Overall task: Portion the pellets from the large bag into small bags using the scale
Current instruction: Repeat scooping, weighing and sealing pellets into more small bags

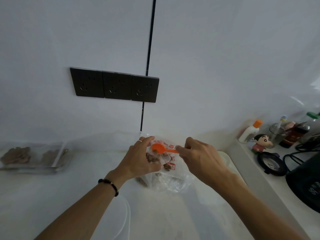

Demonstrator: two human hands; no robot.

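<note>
A person's 2 bare hands work over 1 clear plastic bag (170, 181) of brown pellets (152, 157) on a white countertop (52, 196), close to the back wall. The left hand (140, 156), a ring on 1 finger and a dark beaded bracelet (109, 185) on the wrist, curls its fingers round the bag's printed top and holds the mouth apart. The right hand (200, 156) pinches the handle of 1 orange scoop (160, 148), whose bowl hangs over the pellets inside the opening. Both forearms reach in from the near edge.

Toward the left edge of the countertop lie 2 small filled bags (34, 157), blurred. On the wall above sit 3 dark sockets (115, 85) in a row, with 1 thin dark cable (150, 40) running down beside them. At the right edge stand 1 white bottle (249, 131) with an orange cap, 1 cartoon figurine (261, 142), 1 glass jar (277, 133), 1 dark sauce bottle (294, 136) and 1 black appliance (306, 182).
</note>
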